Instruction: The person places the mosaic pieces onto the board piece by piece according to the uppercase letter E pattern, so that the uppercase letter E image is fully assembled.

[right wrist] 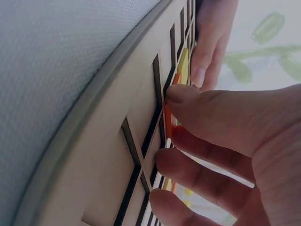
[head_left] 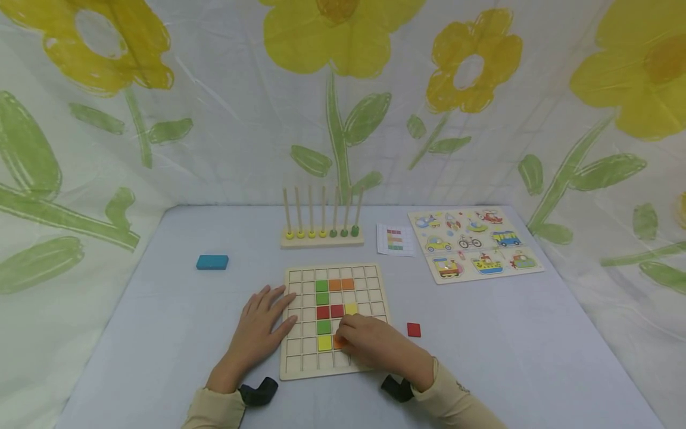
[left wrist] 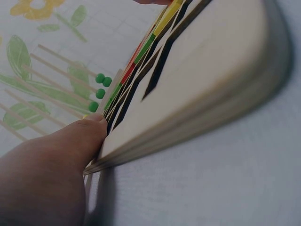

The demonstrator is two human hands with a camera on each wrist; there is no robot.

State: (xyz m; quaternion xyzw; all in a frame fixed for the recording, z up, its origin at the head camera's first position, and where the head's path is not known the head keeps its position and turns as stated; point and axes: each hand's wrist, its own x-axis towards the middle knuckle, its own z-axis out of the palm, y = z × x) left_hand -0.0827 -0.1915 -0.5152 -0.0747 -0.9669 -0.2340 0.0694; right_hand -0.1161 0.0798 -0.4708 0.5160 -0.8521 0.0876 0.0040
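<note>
A wooden grid board lies flat, with green, orange, red and yellow square tiles set in some of its cells. My right hand is over the lower middle of the board, thumb and index finger pinching an orange tile at a cell just right of the lower yellow tile. The palm side hides part of the board. With spread fingers my left hand rests on the board's left edge; its thumb touches the rim in the left wrist view.
Right of the board lies a loose red tile. Behind stand a peg rack with yellow and green beads, a pattern card and a vehicle picture puzzle. A blue block is at left.
</note>
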